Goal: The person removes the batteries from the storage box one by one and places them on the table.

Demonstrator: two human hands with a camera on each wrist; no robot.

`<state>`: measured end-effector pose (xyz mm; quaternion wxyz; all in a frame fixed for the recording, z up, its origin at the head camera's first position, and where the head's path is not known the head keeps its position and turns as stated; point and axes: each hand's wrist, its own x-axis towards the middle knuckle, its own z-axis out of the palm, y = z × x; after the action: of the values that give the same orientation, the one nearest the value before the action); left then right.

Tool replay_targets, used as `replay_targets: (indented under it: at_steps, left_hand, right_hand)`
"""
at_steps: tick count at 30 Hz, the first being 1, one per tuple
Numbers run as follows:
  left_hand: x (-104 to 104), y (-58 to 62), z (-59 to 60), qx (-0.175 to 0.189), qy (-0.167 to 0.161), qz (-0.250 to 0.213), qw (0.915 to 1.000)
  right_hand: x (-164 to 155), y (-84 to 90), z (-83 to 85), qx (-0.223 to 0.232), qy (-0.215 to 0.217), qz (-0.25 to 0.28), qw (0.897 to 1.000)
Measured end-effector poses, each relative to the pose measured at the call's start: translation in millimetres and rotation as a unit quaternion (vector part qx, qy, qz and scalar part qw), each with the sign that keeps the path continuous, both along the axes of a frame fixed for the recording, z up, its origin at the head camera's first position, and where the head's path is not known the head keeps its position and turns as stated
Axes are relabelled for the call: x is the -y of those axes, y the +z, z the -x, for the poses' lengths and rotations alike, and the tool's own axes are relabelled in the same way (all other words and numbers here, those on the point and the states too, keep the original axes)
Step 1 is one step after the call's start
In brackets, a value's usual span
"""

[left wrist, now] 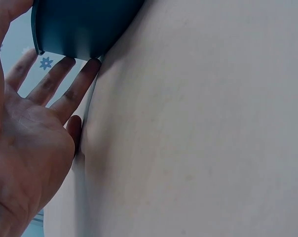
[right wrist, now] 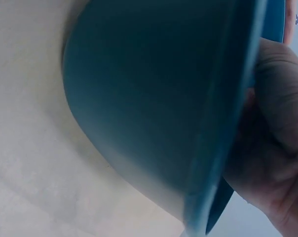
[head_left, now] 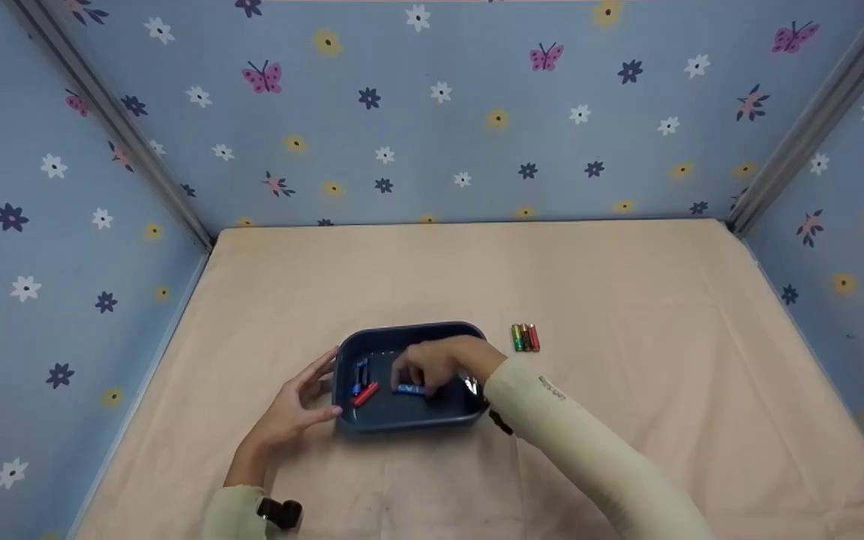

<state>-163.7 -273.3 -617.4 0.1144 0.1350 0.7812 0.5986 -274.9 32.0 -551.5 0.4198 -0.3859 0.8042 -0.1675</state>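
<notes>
Pinching blue battery (head_left: 409, 389): right grip (head_left: 432, 361), thumb and fingers curled, inside dark blue bin (head_left: 406, 427). Left of right grip, same bin: red battery (head_left: 365, 394), dark blue batteries (head_left: 364, 370) just beside it. Left grip (head_left: 293, 405): fingers spread, fairly straight, tips against bin's outer left side. Right of right grip, outside bin, on bench (head_left: 627, 300): three upright-aligned batteries (head_left: 526, 337) in row, green, dark, red.

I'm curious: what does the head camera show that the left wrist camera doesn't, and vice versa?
Only head: the right hand at a blue battery, a red battery in the tray and three batteries outside it.

Only left wrist: the left hand with its palm facing the camera.

Both: that hand, the tray, pale cloth and flowered wall.
</notes>
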Motion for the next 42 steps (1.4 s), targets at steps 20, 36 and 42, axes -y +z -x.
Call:
replay_targets:
  at_steps: [20, 36, 42]
  left_hand:
    - [0, -0.8, -0.1, 0.013, 0.005, 0.000, 0.9999]
    - [0, 0.5, -0.3, 0.010, 0.004, -0.003, 0.9999]
    - [1, 1.0, 0.0, 0.010, -0.001, -0.007, 0.9999]
  right_hand:
    - [-22, 17.2, 8.4, 0.094, -0.045, 0.126, 0.987]
    - [-36, 8.3, -22.8, 0.068, -0.226, 0.313, 0.920]
    - [-45, 6.8, -26.5, 0.023, -0.267, 0.337, 0.903]
